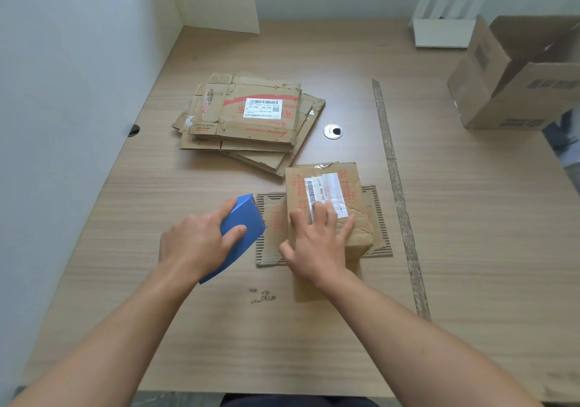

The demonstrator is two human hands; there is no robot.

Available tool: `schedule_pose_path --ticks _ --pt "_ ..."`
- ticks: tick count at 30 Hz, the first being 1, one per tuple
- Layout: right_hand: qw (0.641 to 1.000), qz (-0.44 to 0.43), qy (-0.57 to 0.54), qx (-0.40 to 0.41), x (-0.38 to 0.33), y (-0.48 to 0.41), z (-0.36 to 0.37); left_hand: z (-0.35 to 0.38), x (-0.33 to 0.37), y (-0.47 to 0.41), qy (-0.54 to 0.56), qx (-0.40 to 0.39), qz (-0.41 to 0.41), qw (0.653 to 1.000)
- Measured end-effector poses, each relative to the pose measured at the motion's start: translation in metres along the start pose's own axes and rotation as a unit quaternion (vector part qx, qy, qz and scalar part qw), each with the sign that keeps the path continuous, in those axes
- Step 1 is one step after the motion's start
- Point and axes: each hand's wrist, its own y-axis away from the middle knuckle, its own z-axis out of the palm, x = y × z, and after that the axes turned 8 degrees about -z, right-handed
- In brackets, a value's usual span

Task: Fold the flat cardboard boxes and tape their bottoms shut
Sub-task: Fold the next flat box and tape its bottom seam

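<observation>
A small cardboard box point(342, 187) stands folded near the middle of the desk point(219, 328), its lower flaps point(376, 218) splayed flat on the desk around it. A white barcode label point(323, 191) under shiny tape lies on its top face. The right hand point(317, 249) presses on that face, its grip wide, with fingers spread and straight. Just left of the box, the left hand point(194, 243) has its grip closed round a blue tape dispenser point(241, 218), thumb along the side. Behind them lies a stack of flat cardboard boxes point(251, 114), with a round metal grommet point(333, 131) beside it. A long worn strip point(395, 180) runs down the desk to the right. An open carton point(518, 86) sits at the far right.
</observation>
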Motion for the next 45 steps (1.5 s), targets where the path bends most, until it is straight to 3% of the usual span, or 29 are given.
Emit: schedule_pose_path --ticks 4,9,12,17,24,27,31,38,45 --pt "0.999 -0.024 -0.036 -0.015 0.004 0.009 -0.006 0.0 -0.007 0.0 0.006 -0.013 -0.01 1.0" --pt "0.977 -0.155 -0.119 -0.089 0.052 0.034 -0.033 -0.003 -0.012 -0.004 0.042 -0.017 -0.014 0.999" --pt "0.982 -0.123 -0.102 -0.096 0.056 0.033 -0.043 -0.008 -0.013 -0.008 0.056 -0.014 -0.012 0.998" --pt "0.994 -0.039 0.046 -0.095 0.028 0.025 -0.03 -0.017 -0.013 -0.012 0.066 -0.001 -0.009 0.998" --pt "0.967 -0.141 0.009 -0.212 0.049 0.021 -0.041 -0.02 -0.018 -0.004 0.099 0.0 -0.006 0.995" --pt "0.979 -0.108 -0.041 -0.168 0.047 0.024 -0.045 -0.02 -0.023 0.001 0.098 -0.003 -0.006 0.995" --pt "0.994 -0.033 0.016 -0.102 0.024 0.022 -0.035 -0.018 -0.025 0.007 0.09 -0.005 0.003 0.996" --pt "0.984 -0.11 0.033 -0.139 0.02 0.029 -0.025 -0.017 -0.024 0.011 0.103 0.003 0.022 0.994" --pt "0.987 -0.139 0.007 -0.082 0.039 0.056 -0.019 -0.014 -0.027 0.017 0.085 0.004 0.068 0.994"
